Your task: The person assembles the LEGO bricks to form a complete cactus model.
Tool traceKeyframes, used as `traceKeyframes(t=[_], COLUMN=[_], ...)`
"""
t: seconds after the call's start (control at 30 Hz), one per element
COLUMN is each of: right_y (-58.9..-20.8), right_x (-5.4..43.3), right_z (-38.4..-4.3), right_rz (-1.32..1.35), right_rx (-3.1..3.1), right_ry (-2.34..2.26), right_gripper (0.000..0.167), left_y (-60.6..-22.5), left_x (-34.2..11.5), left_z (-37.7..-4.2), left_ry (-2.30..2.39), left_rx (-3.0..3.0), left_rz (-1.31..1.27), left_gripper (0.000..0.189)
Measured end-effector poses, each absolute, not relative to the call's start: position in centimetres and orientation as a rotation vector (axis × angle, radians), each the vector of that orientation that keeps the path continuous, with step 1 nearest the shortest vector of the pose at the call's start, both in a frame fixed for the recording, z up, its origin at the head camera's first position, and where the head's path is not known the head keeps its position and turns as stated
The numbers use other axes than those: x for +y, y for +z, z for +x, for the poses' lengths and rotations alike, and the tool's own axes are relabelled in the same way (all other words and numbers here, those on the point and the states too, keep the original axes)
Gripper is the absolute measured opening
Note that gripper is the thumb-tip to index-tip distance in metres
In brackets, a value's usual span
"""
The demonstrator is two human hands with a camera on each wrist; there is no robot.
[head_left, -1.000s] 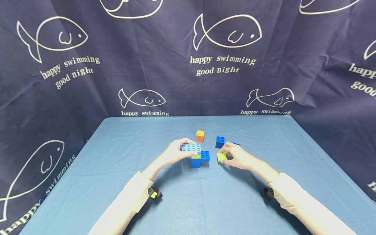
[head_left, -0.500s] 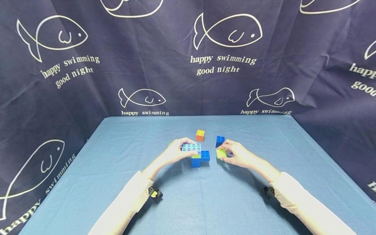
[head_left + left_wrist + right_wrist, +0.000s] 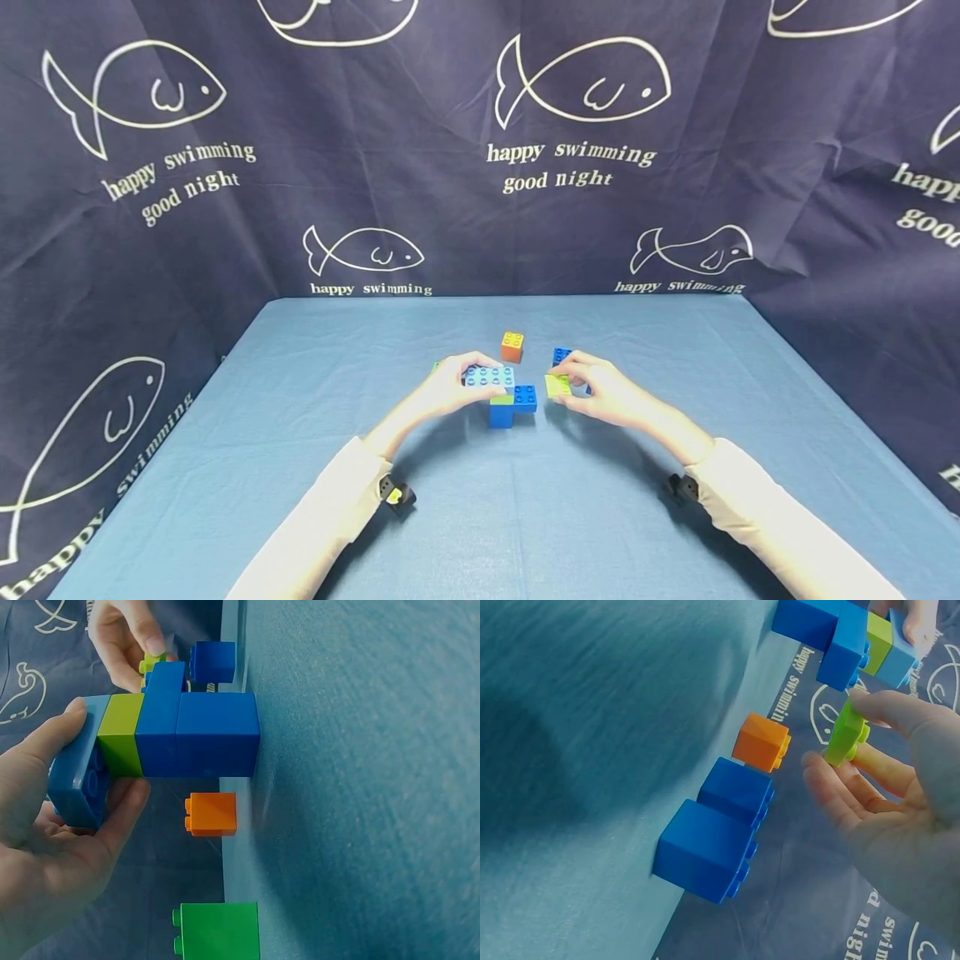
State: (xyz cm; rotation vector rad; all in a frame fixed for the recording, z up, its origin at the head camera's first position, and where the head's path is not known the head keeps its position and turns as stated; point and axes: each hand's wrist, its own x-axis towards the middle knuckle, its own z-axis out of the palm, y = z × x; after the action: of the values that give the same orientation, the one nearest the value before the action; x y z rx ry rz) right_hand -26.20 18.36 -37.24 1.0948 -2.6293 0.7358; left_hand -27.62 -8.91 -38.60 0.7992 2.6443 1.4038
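Note:
My left hand (image 3: 448, 388) grips the light blue brick (image 3: 489, 377) on top of a small stack. Under it come a lime green brick (image 3: 121, 735), a blue brick (image 3: 525, 398) that juts out to the right, and a blue brick (image 3: 217, 735) at the bottom, standing on the table. To the right of the stack, my right hand (image 3: 609, 395) pinches a thin lime green brick (image 3: 845, 733) between thumb and fingertips. That brick hangs above the table, studs up, apart from the stack and at about the height of the jutting blue brick.
Behind the stack stands an orange brick (image 3: 512, 347). Two blue bricks (image 3: 736, 789) sit near my right hand, partly hidden by it in the head view. A green brick (image 3: 220, 931) lies beyond my left hand. Blue cloth covers the table (image 3: 480, 517); a dark printed curtain (image 3: 450, 167) hangs behind.
My right hand has raised the thin lime green brick off the table and shifted it left, closer to the stack. My left hand and the stack have stayed in place.

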Motion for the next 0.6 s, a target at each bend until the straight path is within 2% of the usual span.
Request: traceKeyframes(t=[0.6], right_y=[-37.1], right_x=[16.9], right_z=[-26.1], right_rz=[1.164], right_rx=[-2.618], right_ry=[0.817], right_gripper=[0.031], left_y=[-38.9], left_x=[-8.9], left_z=[-27.8], left_ry=[1.409], left_rx=[2.65], left_rz=[0.787], left_gripper=[0.035])
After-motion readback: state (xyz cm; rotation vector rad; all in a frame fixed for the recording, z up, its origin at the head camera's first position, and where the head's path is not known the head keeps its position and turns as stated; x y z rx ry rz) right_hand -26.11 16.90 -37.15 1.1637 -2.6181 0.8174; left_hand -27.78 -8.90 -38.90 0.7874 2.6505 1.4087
